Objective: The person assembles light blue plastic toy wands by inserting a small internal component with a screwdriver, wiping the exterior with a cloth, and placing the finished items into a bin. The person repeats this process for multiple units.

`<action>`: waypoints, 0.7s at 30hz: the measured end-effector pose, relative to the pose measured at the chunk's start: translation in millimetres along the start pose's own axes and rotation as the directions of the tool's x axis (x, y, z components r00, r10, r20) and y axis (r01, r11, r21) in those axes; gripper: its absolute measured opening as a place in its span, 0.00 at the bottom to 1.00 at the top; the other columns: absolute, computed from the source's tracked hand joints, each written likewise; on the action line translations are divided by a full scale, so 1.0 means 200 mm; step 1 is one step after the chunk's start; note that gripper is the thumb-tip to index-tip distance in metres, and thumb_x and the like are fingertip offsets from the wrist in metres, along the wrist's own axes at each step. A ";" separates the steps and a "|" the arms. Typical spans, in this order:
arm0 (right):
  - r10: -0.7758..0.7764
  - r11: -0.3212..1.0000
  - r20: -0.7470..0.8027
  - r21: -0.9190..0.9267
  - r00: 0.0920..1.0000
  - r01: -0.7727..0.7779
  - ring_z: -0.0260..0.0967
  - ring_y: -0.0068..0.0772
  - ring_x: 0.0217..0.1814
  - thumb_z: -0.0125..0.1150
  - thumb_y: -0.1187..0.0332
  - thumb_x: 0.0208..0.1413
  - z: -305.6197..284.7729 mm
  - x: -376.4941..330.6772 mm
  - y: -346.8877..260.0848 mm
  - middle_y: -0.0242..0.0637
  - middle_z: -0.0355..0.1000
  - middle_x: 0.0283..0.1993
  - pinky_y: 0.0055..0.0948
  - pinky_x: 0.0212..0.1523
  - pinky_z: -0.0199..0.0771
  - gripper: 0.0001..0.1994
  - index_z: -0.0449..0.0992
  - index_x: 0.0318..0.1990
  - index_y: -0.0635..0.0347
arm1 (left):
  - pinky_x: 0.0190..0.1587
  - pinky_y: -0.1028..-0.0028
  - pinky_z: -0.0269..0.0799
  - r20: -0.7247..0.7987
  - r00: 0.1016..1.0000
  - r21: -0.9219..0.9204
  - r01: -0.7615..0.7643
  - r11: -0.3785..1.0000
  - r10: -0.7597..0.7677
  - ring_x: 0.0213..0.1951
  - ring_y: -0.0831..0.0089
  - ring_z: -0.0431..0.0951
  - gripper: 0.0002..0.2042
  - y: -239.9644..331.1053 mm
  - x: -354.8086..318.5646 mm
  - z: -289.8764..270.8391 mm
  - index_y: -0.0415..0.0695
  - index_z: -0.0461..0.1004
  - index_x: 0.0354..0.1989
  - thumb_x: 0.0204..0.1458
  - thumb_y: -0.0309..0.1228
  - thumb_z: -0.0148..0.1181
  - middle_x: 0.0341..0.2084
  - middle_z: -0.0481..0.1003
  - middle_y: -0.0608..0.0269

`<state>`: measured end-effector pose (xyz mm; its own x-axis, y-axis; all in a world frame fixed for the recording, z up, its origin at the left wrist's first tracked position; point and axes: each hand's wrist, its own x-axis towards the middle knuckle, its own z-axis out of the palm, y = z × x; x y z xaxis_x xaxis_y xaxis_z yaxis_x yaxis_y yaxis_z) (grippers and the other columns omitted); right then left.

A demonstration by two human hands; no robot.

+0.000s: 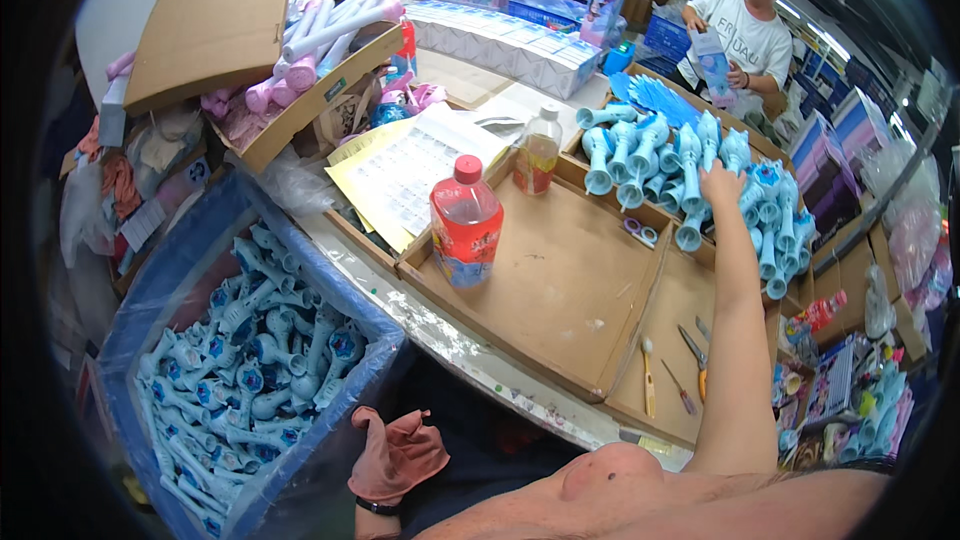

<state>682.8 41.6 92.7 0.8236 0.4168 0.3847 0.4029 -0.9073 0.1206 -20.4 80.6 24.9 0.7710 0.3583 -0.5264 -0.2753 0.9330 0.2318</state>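
Observation:
My right hand (722,184) reaches across the table into a heap of light-blue plastic toy pieces (640,155), each a slim stem with a flared, bell-like end. Its fingers close around one piece near the middle of the heap; their tips are partly hidden. A loose pink glove covers my left hand (400,455), which hangs low beside the table edge, and its finger shape is hard to read. To the left of that hand stands a blue bin (375,365) lined with clear plastic, holding many similar light-blue pieces (250,380) with dark-blue flower-shaped centres.
On the table are a cardboard tray (550,290), a red-labelled bottle (467,225), a smaller bottle (537,150), papers (410,175), scissors (640,231), a brush (649,380) and a screwdriver (680,387). A person (740,40) holding a box stands across. An open carton (315,105) sits left.

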 end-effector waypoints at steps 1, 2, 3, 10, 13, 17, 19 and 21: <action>0.014 0.999 0.049 -0.045 0.999 -0.012 0.72 0.52 0.56 0.51 0.45 0.61 0.02 0.03 -0.01 0.52 0.77 0.49 0.54 0.71 0.40 0.28 0.71 0.53 0.62 | 0.37 0.70 0.63 -0.013 1.000 -0.028 -0.015 0.999 0.015 0.28 0.70 0.59 0.34 -0.01 0.01 -0.03 0.42 0.75 0.46 0.59 0.65 0.43 0.25 0.58 0.67; 0.033 0.999 0.076 -0.032 0.997 -0.030 0.71 0.52 0.57 0.49 0.44 0.61 0.05 0.03 -0.04 0.51 0.76 0.51 0.54 0.72 0.38 0.29 0.71 0.55 0.63 | 0.37 0.69 0.64 -0.024 0.999 -0.050 -0.025 0.998 0.024 0.28 0.70 0.60 0.34 -0.01 0.02 -0.06 0.42 0.75 0.46 0.59 0.65 0.43 0.25 0.58 0.67; 0.073 0.995 0.072 -0.075 0.995 -0.067 0.71 0.51 0.58 0.48 0.43 0.61 0.06 0.05 -0.05 0.51 0.76 0.52 0.54 0.72 0.36 0.31 0.70 0.57 0.64 | 0.38 0.68 0.65 -0.047 0.999 -0.037 -0.026 0.999 0.024 0.29 0.69 0.62 0.34 -0.01 0.04 -0.09 0.42 0.75 0.47 0.58 0.65 0.44 0.25 0.59 0.67; 0.155 0.962 0.321 0.168 0.934 -0.217 0.67 0.53 0.63 0.54 0.37 0.45 0.01 0.20 0.08 0.51 0.72 0.59 0.49 0.68 0.48 0.39 0.76 0.54 0.65 | 0.42 0.65 0.66 -0.051 0.988 -0.153 0.138 0.979 -0.147 0.31 0.68 0.63 0.27 0.03 0.12 -0.19 0.43 0.75 0.48 0.59 0.57 0.49 0.27 0.59 0.66; 0.254 0.249 0.312 0.894 0.915 -0.374 0.74 0.39 0.52 0.62 0.48 0.53 -0.08 0.14 0.18 0.41 0.76 0.50 0.37 0.49 0.71 0.27 0.76 0.52 0.60 | 0.42 0.67 0.65 0.016 0.992 -0.210 0.127 0.970 -0.126 0.31 0.68 0.63 0.24 0.04 0.11 -0.11 0.43 0.75 0.48 0.59 0.53 0.51 0.27 0.59 0.66; -0.099 -0.500 0.161 0.845 0.982 -0.189 0.73 0.33 0.48 0.58 0.58 0.64 -0.33 -0.24 0.23 0.39 0.72 0.49 0.35 0.52 0.74 0.23 0.65 0.59 0.64 | 0.41 0.70 0.63 -0.090 0.994 0.004 0.069 0.998 -0.068 0.31 0.70 0.60 0.24 0.05 0.12 -0.01 0.45 0.73 0.51 0.61 0.53 0.49 0.27 0.57 0.66; -0.170 -0.467 0.060 0.874 0.984 -0.134 0.74 0.35 0.47 0.58 0.62 0.63 -0.51 -0.47 0.20 0.38 0.72 0.47 0.35 0.50 0.75 0.22 0.65 0.59 0.64 | 0.43 0.70 0.59 -0.038 0.995 0.125 0.094 0.988 -0.090 0.31 0.70 0.57 0.24 0.05 0.14 0.03 0.51 0.74 0.51 0.61 0.57 0.47 0.27 0.57 0.65; -0.028 -0.337 -0.011 0.941 1.000 0.001 0.74 0.36 0.43 0.62 0.67 0.60 -0.67 -0.68 0.12 0.38 0.71 0.44 0.35 0.49 0.75 0.20 0.66 0.57 0.64 | 0.46 0.70 0.61 0.043 0.982 0.195 0.174 0.965 -0.186 0.33 0.70 0.59 0.25 0.04 0.17 0.07 0.49 0.68 0.59 0.60 0.53 0.49 0.29 0.58 0.65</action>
<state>527.3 -44.8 165.8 0.8075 0.4417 0.3911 0.2406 0.3587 -0.9019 11.7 98.8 20.6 0.8328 0.1770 -0.5245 -0.0197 0.9564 0.2914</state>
